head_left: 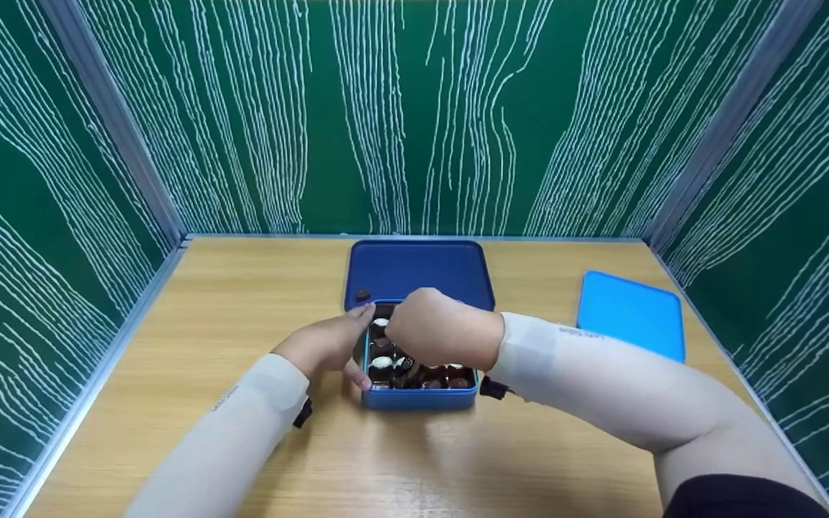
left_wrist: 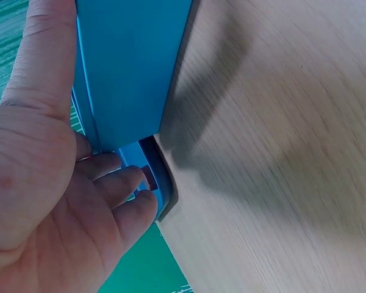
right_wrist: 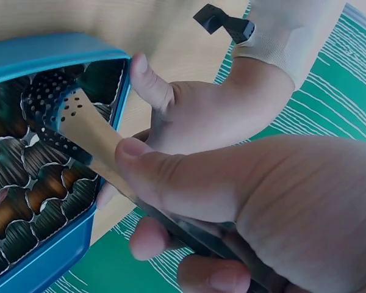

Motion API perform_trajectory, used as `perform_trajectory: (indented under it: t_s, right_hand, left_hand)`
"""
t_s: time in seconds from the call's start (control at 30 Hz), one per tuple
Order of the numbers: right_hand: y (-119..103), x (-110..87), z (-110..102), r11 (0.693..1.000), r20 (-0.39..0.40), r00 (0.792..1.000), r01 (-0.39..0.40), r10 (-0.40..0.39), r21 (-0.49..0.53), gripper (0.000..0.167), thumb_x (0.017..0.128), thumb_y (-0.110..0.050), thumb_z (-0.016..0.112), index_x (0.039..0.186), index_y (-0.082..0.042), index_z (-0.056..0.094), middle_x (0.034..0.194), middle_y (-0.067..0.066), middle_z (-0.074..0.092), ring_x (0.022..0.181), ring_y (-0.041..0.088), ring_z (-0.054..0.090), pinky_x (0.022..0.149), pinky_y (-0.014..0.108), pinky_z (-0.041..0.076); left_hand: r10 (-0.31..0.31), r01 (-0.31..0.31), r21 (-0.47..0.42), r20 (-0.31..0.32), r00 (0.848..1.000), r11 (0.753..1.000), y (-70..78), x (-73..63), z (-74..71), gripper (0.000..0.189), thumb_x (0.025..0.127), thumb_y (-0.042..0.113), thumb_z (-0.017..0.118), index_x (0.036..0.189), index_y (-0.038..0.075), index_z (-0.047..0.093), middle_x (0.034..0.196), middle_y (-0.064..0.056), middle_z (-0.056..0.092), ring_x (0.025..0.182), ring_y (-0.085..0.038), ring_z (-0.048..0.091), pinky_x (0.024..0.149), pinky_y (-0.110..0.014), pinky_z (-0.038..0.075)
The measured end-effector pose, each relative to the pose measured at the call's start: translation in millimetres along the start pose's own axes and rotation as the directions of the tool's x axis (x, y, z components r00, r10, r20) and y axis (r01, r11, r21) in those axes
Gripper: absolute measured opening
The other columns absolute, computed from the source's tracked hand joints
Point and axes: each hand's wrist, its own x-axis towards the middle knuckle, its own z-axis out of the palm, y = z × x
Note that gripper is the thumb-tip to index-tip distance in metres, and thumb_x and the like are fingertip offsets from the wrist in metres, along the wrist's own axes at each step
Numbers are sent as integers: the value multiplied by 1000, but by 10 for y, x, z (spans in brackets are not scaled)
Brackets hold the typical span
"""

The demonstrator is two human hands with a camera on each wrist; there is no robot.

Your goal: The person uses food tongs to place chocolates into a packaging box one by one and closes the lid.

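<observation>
A blue box (head_left: pixel 418 400) holds a dark ridged tray (right_wrist: pixel 12 171) with several brown and white-topped chocolates (head_left: pixel 381 363). My left hand (head_left: pixel 328 342) rests along the box's left side, the thumb near one corner and the fingertips by the other. My right hand (head_left: pixel 440 327) is over the box and hides part of the tray. Between thumb and fingers it holds tongs (right_wrist: pixel 100 137) with a perforated tip, which reaches into a corner of the tray. Whether the tip holds a chocolate, I cannot tell.
Behind the box lies a dark blue lid (head_left: pixel 418 270) with one small dark chocolate (head_left: pixel 363 295) on its near left part. A light blue lid (head_left: pixel 630 313) lies at the right of the wooden table (head_left: pixel 256 277). Green, white-streaked panels (head_left: pixel 422 144) enclose the back and sides.
</observation>
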Motion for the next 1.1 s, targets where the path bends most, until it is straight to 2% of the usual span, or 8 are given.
perform_trajectory:
  t_s: [0.13, 0.27, 0.47, 0.57, 0.7, 0.8, 0.97, 1.1]
  right_hand:
    - [4, 83, -35, 1000, 39, 999, 6, -7, 13, 24, 110, -27, 74, 90, -17, 81, 67, -3, 68, 56, 12, 52, 63, 30, 66]
    - [12, 198, -62, 999, 86, 996, 16, -18, 29, 25, 107, -39, 81, 94, -17, 82, 72, -4, 74, 58, 11, 53, 69, 30, 66]
    - [0, 345, -75, 999, 179, 983, 44, -46, 17, 40, 100, -56, 85, 107, -18, 87, 85, -4, 83, 65, 9, 61, 83, 31, 70]
    - [-17, 374, -74, 999, 210, 977, 33, -40, 36, 42, 99, -57, 85, 113, -17, 88, 90, -4, 85, 70, 8, 66, 89, 31, 71]
    - [-27, 372, -53, 996, 206, 978, 7, -24, 83, 33, 100, -48, 87, 109, -17, 86, 90, -4, 84, 72, 9, 63, 90, 34, 72]
    - [-19, 350, -49, 995, 217, 976, -8, -15, 104, 33, 100, -49, 88, 106, -17, 85, 88, -4, 80, 72, 11, 61, 88, 36, 72]
    - [37, 245, -107, 985, 267, 963, -73, 29, 157, 52, 92, -66, 88, 107, -17, 86, 83, -6, 77, 73, 11, 61, 89, 41, 72]
    - [179, 89, -141, 963, 241, 969, -106, 45, 248, 66, 85, -76, 87, 102, -13, 83, 81, -4, 74, 71, 13, 60, 83, 42, 71]
  left_hand:
    - [-17, 18, -48, 6, 1000, 999, -3, -5, -8, 153, 76, 39, 105, 185, 22, -1, 195, -7, -3, 179, -36, 10, 147, -58, 16]
    - [-27, 28, -158, 9, 1000, 987, 0, -8, 1, 156, 74, 30, 107, 184, 25, -3, 194, -5, -6, 180, -35, 3, 147, -60, 10]
    - [-35, 38, -337, 13, 999, 941, 12, 1, 35, 158, 72, 11, 107, 185, 24, -3, 194, -6, -8, 179, -37, -4, 146, -63, -2]
    - [-30, 30, -320, 8, 1000, 947, 8, 3, 37, 157, 72, 11, 107, 185, 23, -3, 194, -6, -7, 179, -38, 0, 146, -63, -1]
    - [-3, 2, -171, -4, 1000, 985, -18, 12, 25, 157, 73, 25, 107, 185, 22, -3, 195, -6, -4, 179, -36, 7, 147, -61, 9]
    - [-11, 12, -184, 2, 1000, 983, -28, 11, 15, 157, 73, 27, 107, 185, 25, -3, 194, -6, -5, 179, -35, 5, 147, -61, 7]
    - [-39, 40, -254, 9, 999, 966, -16, 16, 25, 160, 69, 21, 108, 184, 29, -4, 194, -6, -7, 179, -39, 8, 146, -62, 1]
    - [-18, 17, -160, -3, 1000, 987, -2, 20, 41, 159, 70, 26, 107, 184, 23, -3, 194, -7, -6, 179, -39, 7, 147, -59, 6]
